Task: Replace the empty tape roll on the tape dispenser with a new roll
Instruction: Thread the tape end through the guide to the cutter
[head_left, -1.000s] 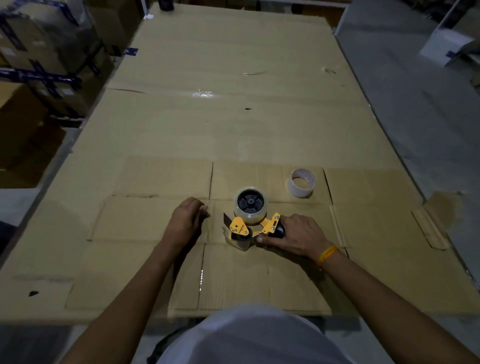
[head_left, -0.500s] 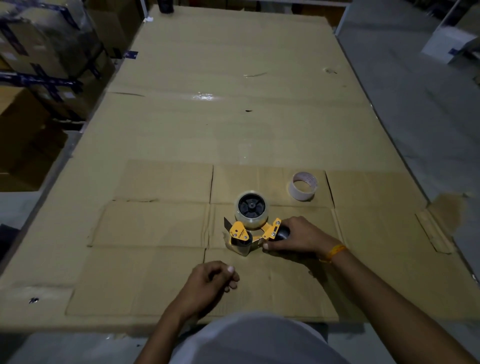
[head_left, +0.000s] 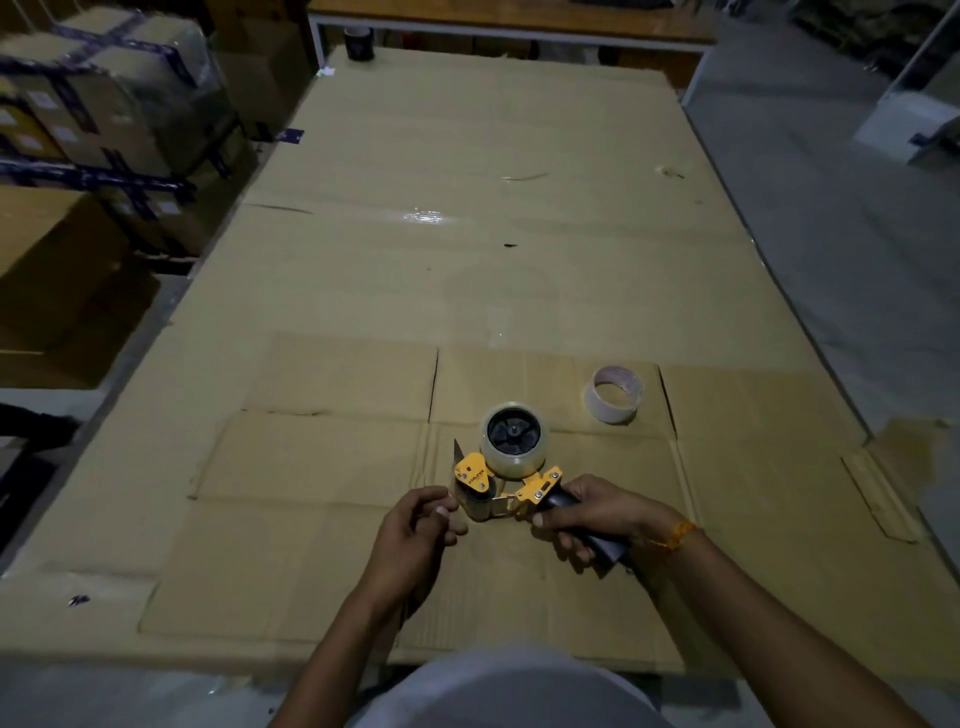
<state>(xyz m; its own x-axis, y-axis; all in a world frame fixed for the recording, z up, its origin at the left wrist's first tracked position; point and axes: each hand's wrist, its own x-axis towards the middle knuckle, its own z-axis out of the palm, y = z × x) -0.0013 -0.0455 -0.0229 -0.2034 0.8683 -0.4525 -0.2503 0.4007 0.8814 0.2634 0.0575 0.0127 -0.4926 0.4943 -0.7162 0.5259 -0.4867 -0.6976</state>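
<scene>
An orange and black tape dispenser (head_left: 480, 480) lies on the cardboard in front of me, with a clear tape roll (head_left: 514, 435) seated on its black hub. My right hand (head_left: 597, 512) grips the dispenser's black handle. My left hand (head_left: 415, 530) hovers just left of the dispenser's front end, fingers loosely curled with the fingertips close to the roller; I cannot tell whether it pinches a tape end. An empty whitish tape core (head_left: 614, 394) lies on the cardboard to the right, beyond the dispenser.
Flattened cardboard sheets (head_left: 467, 260) cover the table. Stacked taped boxes (head_left: 104, 130) stand along the left side. A dark cup-like object (head_left: 358, 44) sits at the far edge. Grey floor (head_left: 831, 234) runs to the right.
My left hand moved from the near table edge up to the dispenser's front end. My right hand shifted its grip further down the handle. The view tilted slightly.
</scene>
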